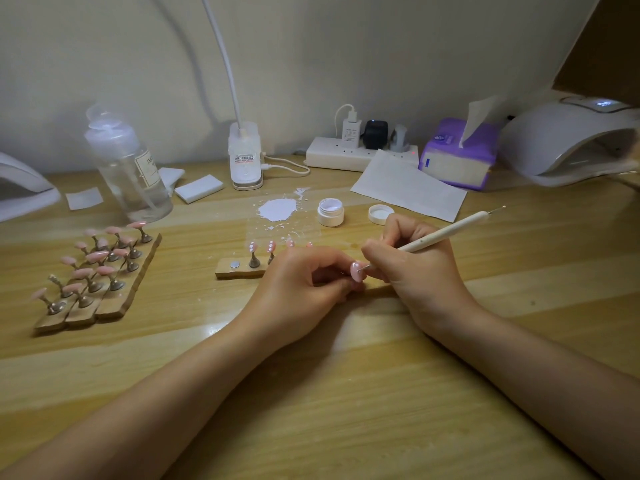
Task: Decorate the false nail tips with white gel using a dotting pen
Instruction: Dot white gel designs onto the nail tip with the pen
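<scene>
My left hand pinches the stand of a pink nail tip and holds it up at the table's middle. My right hand grips a white dotting pen, whose metal point touches that tip. Behind my left hand a small wooden holder carries several pink tips with white dots. A white gel puddle lies on a clear sheet, next to the open gel jar and its lid.
Wooden holders with several plain pink tips stand at the left. A clear pump bottle, white pads, a lamp base, a power strip, a paper sheet, a purple tissue pack and a nail lamp line the back.
</scene>
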Tool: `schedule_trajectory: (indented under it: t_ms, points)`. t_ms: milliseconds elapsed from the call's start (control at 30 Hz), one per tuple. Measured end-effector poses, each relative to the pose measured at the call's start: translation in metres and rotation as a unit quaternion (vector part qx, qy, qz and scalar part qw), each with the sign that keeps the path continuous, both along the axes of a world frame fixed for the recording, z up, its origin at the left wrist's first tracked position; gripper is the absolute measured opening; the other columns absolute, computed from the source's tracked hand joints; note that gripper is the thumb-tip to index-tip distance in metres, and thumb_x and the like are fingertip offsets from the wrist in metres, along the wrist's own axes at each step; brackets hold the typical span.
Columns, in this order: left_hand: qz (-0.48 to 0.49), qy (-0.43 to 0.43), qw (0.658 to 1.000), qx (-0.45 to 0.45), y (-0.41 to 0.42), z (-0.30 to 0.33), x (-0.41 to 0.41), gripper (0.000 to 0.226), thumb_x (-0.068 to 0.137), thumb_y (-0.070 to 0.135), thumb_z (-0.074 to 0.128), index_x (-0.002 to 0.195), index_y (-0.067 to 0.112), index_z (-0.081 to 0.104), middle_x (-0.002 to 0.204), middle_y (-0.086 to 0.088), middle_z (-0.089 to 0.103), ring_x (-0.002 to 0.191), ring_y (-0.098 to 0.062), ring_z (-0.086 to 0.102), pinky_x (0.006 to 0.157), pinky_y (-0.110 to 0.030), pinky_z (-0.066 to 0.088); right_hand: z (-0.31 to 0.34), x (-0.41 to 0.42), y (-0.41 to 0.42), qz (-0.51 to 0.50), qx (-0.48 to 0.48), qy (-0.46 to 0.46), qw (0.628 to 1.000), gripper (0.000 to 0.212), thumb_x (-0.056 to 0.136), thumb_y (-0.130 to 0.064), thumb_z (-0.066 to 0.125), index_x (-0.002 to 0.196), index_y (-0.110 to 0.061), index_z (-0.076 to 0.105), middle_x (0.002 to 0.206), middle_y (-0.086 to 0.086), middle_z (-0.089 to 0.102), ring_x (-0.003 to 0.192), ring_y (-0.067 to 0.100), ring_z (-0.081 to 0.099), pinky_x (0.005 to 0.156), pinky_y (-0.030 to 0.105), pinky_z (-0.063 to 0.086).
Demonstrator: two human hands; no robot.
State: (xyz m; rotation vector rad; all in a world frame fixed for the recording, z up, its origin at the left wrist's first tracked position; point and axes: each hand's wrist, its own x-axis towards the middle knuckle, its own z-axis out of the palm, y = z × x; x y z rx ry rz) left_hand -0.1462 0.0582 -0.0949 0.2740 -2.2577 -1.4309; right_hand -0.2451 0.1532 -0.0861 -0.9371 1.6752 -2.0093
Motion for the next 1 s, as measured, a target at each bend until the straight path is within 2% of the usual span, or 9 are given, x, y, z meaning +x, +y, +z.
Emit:
schedule_trajectory:
  t_ms: [167, 367, 533, 600, 700, 800, 900, 1000]
  points:
    - [-0.002, -0.002, 1.0, -0.002, -0.0002, -0.0001, -0.0001, 0.027, 0.08, -0.007, 0.063, 0.076, 0.019, 0.067, 0.081, -0.003, 0.072, 0.078, -0.006, 0.069, 0.069, -0.012, 0.049, -0.0002, -0.0003, -0.0001, -0.008, 0.0, 0.001, 1.0, 0.038, 0.073, 0.012, 0.055, 0.054, -0.012, 0.033, 0.041, -0.008, 0.034, 0.036, 0.002, 0.05, 0.065, 0.036, 0.045]
    - [-0.002, -0.004, 1.0, 0.0, 0.0, 0.0, 0.0001, 0.029, 0.079, -0.007, 0.063, 0.075, 0.021, 0.067, 0.079, 0.002, 0.071, 0.077, -0.003, 0.068, 0.069, -0.012, 0.048, -0.0009, -0.0006, 0.0003, -0.004, 0.004, 0.01, 1.0, 0.037, 0.071, 0.01, 0.056, 0.053, -0.012, 0.033, 0.041, -0.009, 0.035, 0.037, 0.001, 0.046, 0.066, 0.039, 0.045]
    - [-0.002, -0.003, 1.0, 0.002, 0.0011, 0.0011, 0.0, 0.027, 0.08, -0.007, 0.062, 0.077, 0.019, 0.067, 0.082, -0.004, 0.072, 0.078, -0.006, 0.068, 0.068, -0.011, 0.049, -0.0014, -0.0021, -0.0015, -0.012, -0.012, -0.027, 0.999, 0.039, 0.074, 0.012, 0.052, 0.053, -0.013, 0.032, 0.041, -0.007, 0.032, 0.034, 0.002, 0.048, 0.049, 0.02, 0.049]
    - [-0.003, 0.001, 1.0, 0.008, 0.0015, 0.0016, 0.0002, 0.028, 0.08, -0.007, 0.062, 0.076, 0.02, 0.067, 0.082, -0.005, 0.072, 0.079, -0.01, 0.069, 0.067, -0.012, 0.049, -0.0012, -0.0041, -0.0026, -0.017, -0.015, -0.055, 0.998, 0.041, 0.074, 0.013, 0.051, 0.05, -0.014, 0.031, 0.043, -0.004, 0.031, 0.036, -0.001, 0.046, 0.045, 0.018, 0.048]
    - [-0.005, 0.004, 1.0, 0.01, 0.0017, 0.0019, 0.0005, 0.029, 0.08, -0.007, 0.062, 0.076, 0.021, 0.066, 0.081, -0.006, 0.072, 0.079, -0.015, 0.069, 0.067, -0.013, 0.05, -0.0005, -0.0051, -0.0024, -0.017, -0.008, -0.053, 0.998, 0.042, 0.074, 0.012, 0.05, 0.049, -0.015, 0.03, 0.049, 0.002, 0.026, 0.036, -0.001, 0.041, 0.045, 0.018, 0.047]
    - [-0.007, 0.0, 1.0, 0.015, 0.0018, 0.0021, 0.0004, 0.024, 0.08, -0.007, 0.062, 0.077, 0.016, 0.067, 0.08, -0.003, 0.072, 0.076, -0.01, 0.069, 0.066, -0.011, 0.049, -0.0013, -0.0036, -0.0019, -0.009, -0.001, -0.029, 1.0, 0.041, 0.074, 0.011, 0.052, 0.051, -0.015, 0.03, 0.045, -0.004, 0.027, 0.034, 0.001, 0.04, 0.049, 0.022, 0.049]
    - [-0.009, -0.001, 1.0, 0.017, 0.0021, 0.0023, 0.0003, 0.025, 0.08, -0.008, 0.062, 0.077, 0.016, 0.067, 0.078, 0.005, 0.07, 0.075, -0.003, 0.068, 0.065, -0.01, 0.047, -0.0026, -0.0036, -0.0017, -0.014, 0.019, 0.007, 1.0, 0.038, 0.064, -0.002, 0.061, 0.045, -0.021, 0.033, 0.042, -0.008, 0.03, 0.041, 0.004, 0.037, 0.059, 0.032, 0.043]
    - [-0.006, 0.001, 1.0, 0.018, 0.0023, 0.0026, 0.0005, 0.03, 0.08, -0.008, 0.062, 0.075, 0.021, 0.066, 0.075, 0.007, 0.07, 0.075, -0.006, 0.068, 0.064, -0.01, 0.047, -0.0027, -0.0035, -0.0017, -0.013, 0.027, 0.018, 0.999, 0.028, 0.056, -0.011, 0.057, 0.041, -0.021, 0.035, 0.043, -0.007, 0.032, 0.046, 0.007, 0.036, 0.063, 0.035, 0.038]
